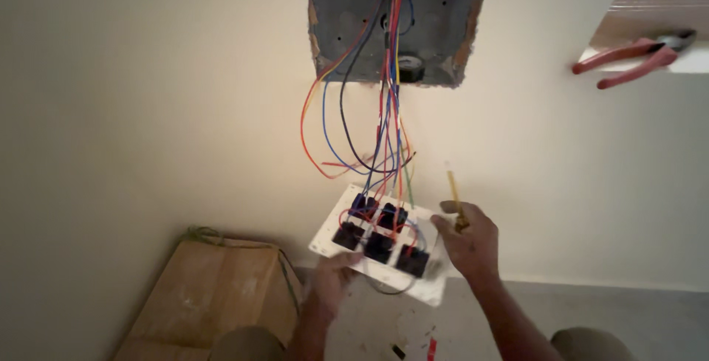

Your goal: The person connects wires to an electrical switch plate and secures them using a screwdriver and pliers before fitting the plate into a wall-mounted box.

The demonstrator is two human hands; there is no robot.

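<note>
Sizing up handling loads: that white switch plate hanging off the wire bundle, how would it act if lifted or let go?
The white switch plate looks thin and flat, so probably light and stiff. Wires from the wall box tether it, so released it would likely dangle and swing rather than drop. The left hand supports its lower edge; the right hand, holding a yellow screwdriver, is at its side.

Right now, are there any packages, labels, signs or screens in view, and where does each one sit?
Cardboard box: on the floor at lower left against the wall, brown, rectangular, with green cord on top.
No labels, signs or screens can be made out; the white switch plate held by the left hand shows only its wired back.
</note>
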